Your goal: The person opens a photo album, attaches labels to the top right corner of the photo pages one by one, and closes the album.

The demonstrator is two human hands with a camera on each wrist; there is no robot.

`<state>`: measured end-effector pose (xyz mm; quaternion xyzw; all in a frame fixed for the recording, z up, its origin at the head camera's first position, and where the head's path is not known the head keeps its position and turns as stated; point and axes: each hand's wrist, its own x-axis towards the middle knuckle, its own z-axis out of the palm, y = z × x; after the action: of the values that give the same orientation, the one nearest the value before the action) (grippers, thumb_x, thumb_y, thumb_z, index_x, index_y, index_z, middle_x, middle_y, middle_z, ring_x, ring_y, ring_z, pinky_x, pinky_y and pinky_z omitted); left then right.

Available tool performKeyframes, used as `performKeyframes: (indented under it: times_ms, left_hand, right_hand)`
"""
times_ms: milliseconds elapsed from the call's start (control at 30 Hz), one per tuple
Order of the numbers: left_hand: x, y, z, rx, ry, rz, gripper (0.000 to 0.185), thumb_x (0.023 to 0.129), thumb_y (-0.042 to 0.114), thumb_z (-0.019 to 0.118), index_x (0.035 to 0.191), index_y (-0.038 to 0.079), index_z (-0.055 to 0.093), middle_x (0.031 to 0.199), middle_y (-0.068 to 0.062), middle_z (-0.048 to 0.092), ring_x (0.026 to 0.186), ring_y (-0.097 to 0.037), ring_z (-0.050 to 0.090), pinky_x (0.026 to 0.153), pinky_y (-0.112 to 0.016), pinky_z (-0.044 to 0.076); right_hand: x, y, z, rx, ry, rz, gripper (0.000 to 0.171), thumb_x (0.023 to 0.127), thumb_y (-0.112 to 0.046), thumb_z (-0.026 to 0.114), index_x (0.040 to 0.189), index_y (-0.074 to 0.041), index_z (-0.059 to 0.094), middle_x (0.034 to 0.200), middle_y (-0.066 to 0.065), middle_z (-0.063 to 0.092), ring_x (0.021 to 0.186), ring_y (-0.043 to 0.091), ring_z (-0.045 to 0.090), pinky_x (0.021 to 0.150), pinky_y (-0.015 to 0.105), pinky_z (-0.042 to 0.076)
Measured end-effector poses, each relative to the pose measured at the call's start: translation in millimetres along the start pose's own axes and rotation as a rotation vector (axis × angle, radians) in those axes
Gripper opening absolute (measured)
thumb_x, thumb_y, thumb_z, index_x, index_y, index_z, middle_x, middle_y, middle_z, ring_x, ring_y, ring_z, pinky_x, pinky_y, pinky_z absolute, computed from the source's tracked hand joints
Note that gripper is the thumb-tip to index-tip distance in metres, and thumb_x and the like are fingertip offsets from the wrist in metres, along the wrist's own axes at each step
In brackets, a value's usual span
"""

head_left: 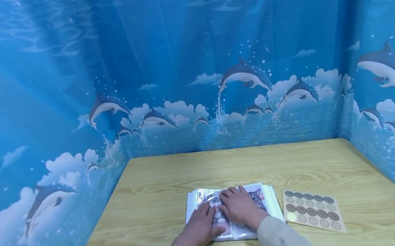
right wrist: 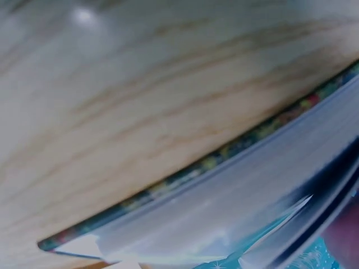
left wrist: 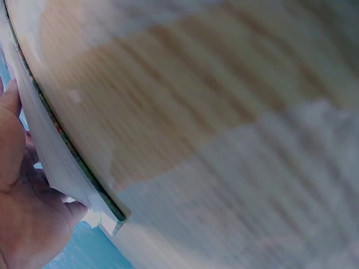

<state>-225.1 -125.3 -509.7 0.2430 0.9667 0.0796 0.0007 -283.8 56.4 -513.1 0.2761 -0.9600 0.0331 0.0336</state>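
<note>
Both hands are lying flat, side by side, on an open photo album (head_left: 232, 213) sitting near the near edge of the wooden table (head_left: 154, 191). The left hand (head_left: 199, 227) is pressing the left page with straight fingers, and the right hand (head_left: 239, 205) is pressing the cat picture (head_left: 255, 197) on the right page. A sticker sheet (head_left: 313, 210) is lying just right of the album, apart from it
</note>
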Motion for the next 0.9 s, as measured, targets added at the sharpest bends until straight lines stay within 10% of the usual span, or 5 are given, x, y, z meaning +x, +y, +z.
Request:
performKeyframes:
  times_ms: [900]
  left_hand:
    - [-1.8, 0.2, 2.2, 0.021, 0.003, -0.002, 0.074, 0.097, 0.053, 0.053, 0.147, -0.001, 0.043, 0.152, -0.025, 0.036, 0.142, -0.038, 0.032, 0.113, -0.054, 0.032]
  right_hand:
    - [-6.2, -1.4, 0.3, 0.058, -0.040, 0.020, 0.057, 0.105, -0.046, 0.038, 0.150, -0.011, 0.043, 0.154, 0.007, 0.041, 0.143, 0.036, 0.031, 0.116, 0.062, 0.017]
